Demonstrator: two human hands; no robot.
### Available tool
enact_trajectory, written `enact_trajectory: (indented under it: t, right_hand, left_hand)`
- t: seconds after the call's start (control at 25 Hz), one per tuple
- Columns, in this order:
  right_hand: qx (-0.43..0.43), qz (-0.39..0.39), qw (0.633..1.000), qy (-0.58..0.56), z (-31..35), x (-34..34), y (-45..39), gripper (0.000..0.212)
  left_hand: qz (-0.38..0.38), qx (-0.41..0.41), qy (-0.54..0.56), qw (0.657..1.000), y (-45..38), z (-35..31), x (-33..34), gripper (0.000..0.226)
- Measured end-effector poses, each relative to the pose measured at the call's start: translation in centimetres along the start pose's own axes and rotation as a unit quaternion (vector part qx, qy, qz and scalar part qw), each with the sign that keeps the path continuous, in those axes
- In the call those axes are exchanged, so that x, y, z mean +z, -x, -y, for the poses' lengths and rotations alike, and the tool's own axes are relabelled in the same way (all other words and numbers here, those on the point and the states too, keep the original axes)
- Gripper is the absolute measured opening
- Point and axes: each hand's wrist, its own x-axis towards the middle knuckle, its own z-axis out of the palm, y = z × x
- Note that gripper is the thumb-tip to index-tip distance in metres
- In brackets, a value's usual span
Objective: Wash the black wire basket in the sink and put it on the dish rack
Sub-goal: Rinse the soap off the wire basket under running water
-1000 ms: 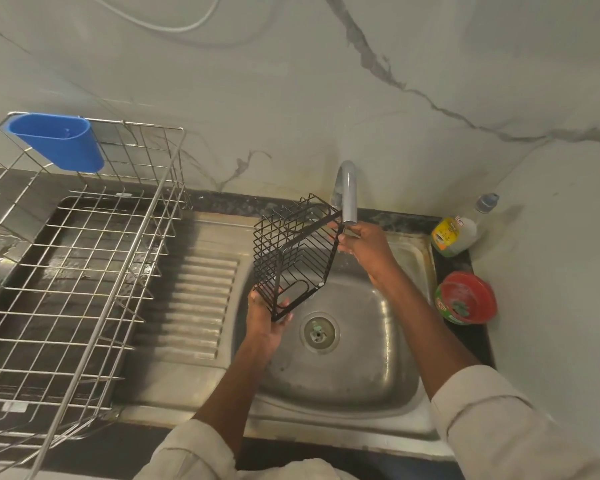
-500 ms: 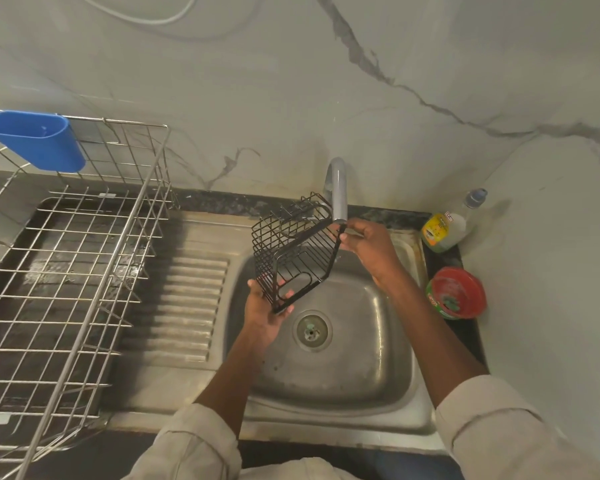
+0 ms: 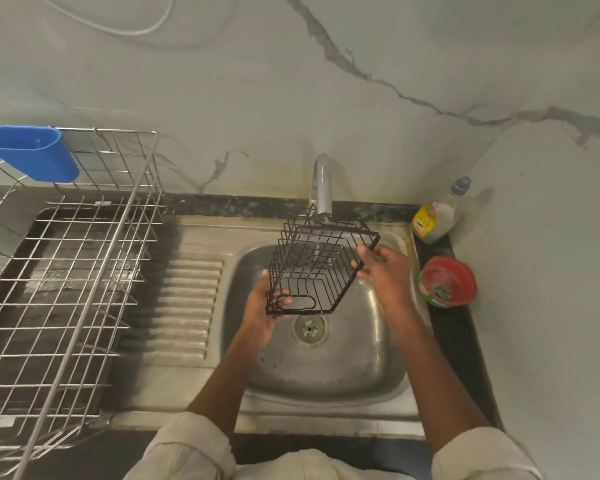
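Note:
I hold the black wire basket (image 3: 314,268) tilted above the steel sink (image 3: 329,358), just under the tap (image 3: 322,183). My left hand (image 3: 265,315) grips its lower left corner, fingers through the wires. My right hand (image 3: 383,271) holds its right edge. A thin stream of water seems to fall from the tap through the basket. The wire dish rack (image 3: 59,271) stands on the counter to the left of the sink.
A blue plastic cup (image 3: 32,152) hangs on the rack's back left rim. A ribbed drainboard (image 3: 177,306) lies between rack and sink. A dish soap bottle (image 3: 435,216) and a red tub (image 3: 447,282) stand right of the sink, against the wall.
The basket has tipped and swung right under the tap. My right hand has come off the tap and taken the basket's right edge. My left hand keeps its grip.

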Motion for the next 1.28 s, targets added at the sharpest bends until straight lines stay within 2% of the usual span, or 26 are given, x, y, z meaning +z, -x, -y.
enact_trajectory:
  t: [0.08,0.28,0.52,0.64,0.72,0.8,0.88,0.96,1.08,1.16,1.28]
  right_hand:
    - [0.003,-0.024,1.0,-0.012,0.2,-0.2,0.3,0.005]
    - [0.02,-0.044,0.999,-0.011,-1.4,-1.6,1.8,0.011]
    - [0.032,-0.073,0.996,0.027,-1.9,-1.1,3.0,0.014]
    - [0.013,-0.048,0.997,0.058,-1.7,-0.4,2.9,0.015]
    - [-0.001,-0.033,0.996,0.079,-1.5,0.1,3.0,0.012]
    - [-0.027,-0.024,0.995,0.097,-1.1,0.7,3.3,0.006]
    - [-0.055,-0.029,0.992,0.111,-0.5,0.7,3.5,0.012]
    - [-0.061,-0.039,0.992,0.107,-0.3,0.1,3.5,0.008]
    - [-0.053,-0.048,0.992,0.104,-0.7,-1.2,3.6,0.018]
    - [-0.041,-0.068,0.994,0.081,-1.1,-2.1,3.7,0.026]
    - [-0.039,-0.071,0.995,0.056,-1.2,-3.1,3.6,0.031]
  left_hand:
    - [0.015,0.002,-0.015,1.0,-0.1,-0.7,0.4,0.053]
    - [0.049,-0.002,-0.032,0.998,-0.1,-0.6,-0.6,0.073]
    - [0.117,-0.046,-0.15,0.981,3.5,0.1,-2.9,0.085]
    - [0.136,-0.028,-0.242,0.96,3.7,-0.2,-3.4,0.072]
    - [0.092,0.002,-0.312,0.946,2.8,-0.3,-2.9,0.074]
    - [0.044,0.073,-0.385,0.919,2.8,-1.3,-1.1,0.053]
    - [0.005,0.158,-0.435,0.886,2.7,-3.1,1.1,0.031]
    - [-0.006,0.2,-0.432,0.88,2.4,-5.2,3.7,0.028]
    - [0.043,0.188,-0.375,0.907,1.1,-7.4,7.1,0.039]
    - [0.051,0.19,-0.406,0.892,0.6,-8.0,8.9,0.039]
    - [0.06,0.198,-0.444,0.872,1.1,-8.7,10.5,0.021]
